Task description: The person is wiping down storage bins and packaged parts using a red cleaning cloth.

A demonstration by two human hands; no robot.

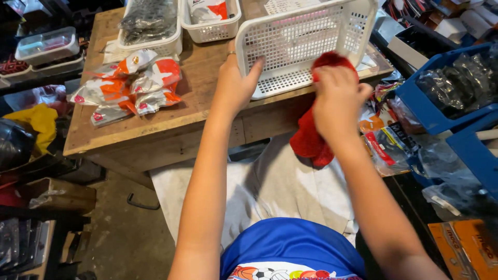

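Left hand: my left hand [234, 83] reaches forward with the arm nearly straight, fingers spread and wrapped over the near left corner of a white perforated plastic basket [301, 41], thumb pressing its side wall. It grips the basket.

Right hand: my right hand [337, 101] is raised just in front of the basket's open face, wrist bent, fingers clenched around a red cloth [310, 140]. The top of the cloth bunches above my knuckles against the basket's mesh; the rest hangs down below my hand, past the table edge.

Basket held: one, tipped up on its side at the near right part of the wooden table [155, 129], open side facing me, its lower edge resting on the tabletop.

Other baskets: two more white baskets stand at the far edge of the table. The left one [150, 44] holds dark bagged items; the middle one [212, 28] holds a white and red packet.

Packets: a loose pile of orange and white plastic packets [129, 85] lies on the left part of the table, well apart from my hands. I cannot count them exactly.

Right of the table: blue plastic bins [441, 103] with clear bagged dark parts.

Below: my grey trousers and blue shirt.
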